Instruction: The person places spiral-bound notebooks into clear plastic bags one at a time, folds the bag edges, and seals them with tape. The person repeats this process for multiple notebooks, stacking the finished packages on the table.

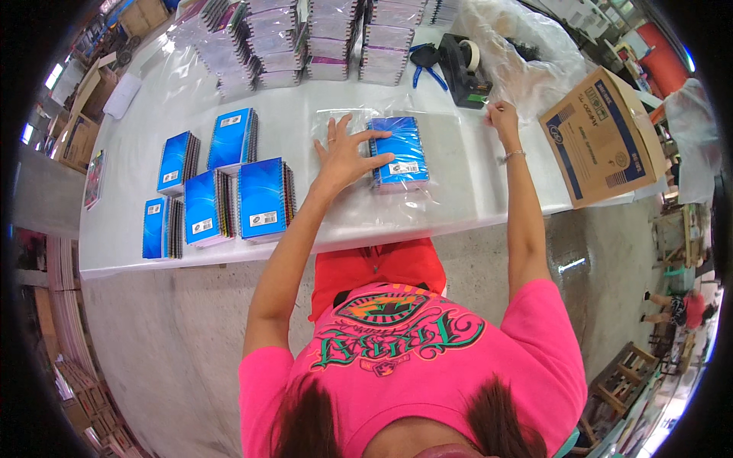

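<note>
A blue spiral notebook (pixel 398 156), on top of what looks like a small stack, lies on a clear plastic sheet (pixel 347 206) in the middle of the table. My left hand (pixel 343 156) is open beside it, with thumb and forefinger resting on its cover and the other fingers spread over the plastic. Further right, my right hand (pixel 502 122) is closed in a pinch just in front of the black tape dispenser (pixel 463 70). Whatever its fingers hold is too small to make out. Blue-handled pliers (pixel 427 65) lie left of the dispenser.
Several stacks of blue notebooks (pixel 261 197) stand at the left. Tall piles of plastic-wrapped notebooks (pixel 330 42) line the table's far side. A cardboard box (pixel 599 137) sits at the right edge, with crumpled clear plastic (pixel 527 38) behind the dispenser.
</note>
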`<state>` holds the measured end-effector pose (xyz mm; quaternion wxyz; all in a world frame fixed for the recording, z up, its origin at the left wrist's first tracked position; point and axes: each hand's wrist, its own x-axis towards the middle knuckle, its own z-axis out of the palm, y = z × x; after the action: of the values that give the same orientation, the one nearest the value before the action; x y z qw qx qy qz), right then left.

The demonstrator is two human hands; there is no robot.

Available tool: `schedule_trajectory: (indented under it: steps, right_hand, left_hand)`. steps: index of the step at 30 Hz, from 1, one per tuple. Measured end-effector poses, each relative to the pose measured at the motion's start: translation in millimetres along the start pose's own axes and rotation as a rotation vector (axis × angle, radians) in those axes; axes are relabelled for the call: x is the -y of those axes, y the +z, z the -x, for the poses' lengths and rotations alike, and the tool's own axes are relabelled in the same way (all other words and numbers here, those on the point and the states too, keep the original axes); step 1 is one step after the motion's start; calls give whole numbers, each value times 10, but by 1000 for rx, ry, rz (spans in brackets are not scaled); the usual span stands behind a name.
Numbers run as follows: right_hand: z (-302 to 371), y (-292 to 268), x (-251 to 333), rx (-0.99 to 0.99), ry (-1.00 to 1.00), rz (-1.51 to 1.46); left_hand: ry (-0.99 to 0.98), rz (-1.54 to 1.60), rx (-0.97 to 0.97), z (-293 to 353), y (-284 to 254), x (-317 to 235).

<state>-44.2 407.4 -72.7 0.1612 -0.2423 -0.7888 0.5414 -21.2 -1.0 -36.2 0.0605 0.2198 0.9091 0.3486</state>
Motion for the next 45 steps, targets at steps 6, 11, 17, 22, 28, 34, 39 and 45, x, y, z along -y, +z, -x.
schedule_trajectory:
  steps: [6, 11, 17, 22, 28, 34, 39, 45]
  right_hand:
    - [714, 283, 692, 547, -221, 77]
    - [1295, 950, 1184, 909, -333, 105]
    - [1219, 1207, 1228, 938, -331, 575]
    - [1267, 1204, 1535, 851, -278, 1024]
    - [1340, 914, 922, 360, -357, 690]
    - [1644, 1009, 526, 578, -5, -163]
    - [2059, 904, 739, 565, 24, -565]
    - [2272, 727, 1051, 686, -328, -693]
  left_hand:
    - [-26, 26, -10, 7, 51, 93]
    - [-9, 7, -11, -11, 43, 90]
    - [45, -184, -48, 96, 81, -41]
    - [95, -607, -372, 316, 664, 25]
    - [-97, 167, -214, 213, 517, 54]
    - [-129, 652, -209, 17, 610, 60]
    - [27, 1241, -190, 217, 486, -230]
    - [419, 1130, -156, 501, 7, -486]
